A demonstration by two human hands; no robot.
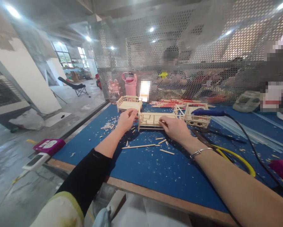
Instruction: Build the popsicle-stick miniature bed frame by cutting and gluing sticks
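A miniature bench built of thin wooden sticks (149, 119) stands on the blue table between my hands. My left hand (126, 121) is closed, thumb and fingers pinching the bench's left end post. With curled fingers, my right hand (175, 128) pinches the front rail towards the right; any small piece inside that grip is hidden. Behind my left hand sits a second small stick bench (130, 103). Another stick model (198, 116) stands to the right, with a blue-handled corded tool (208, 112) lying across its top.
Loose sticks (138, 146) and shavings lie in front. Red and pale sticks (172, 103) are heaped behind, near a pink cup (131, 85). Clear strips (245, 132), a yellow cable (242, 159) and a black cord are at right. A perforated metal screen (141, 56) stands behind the table.
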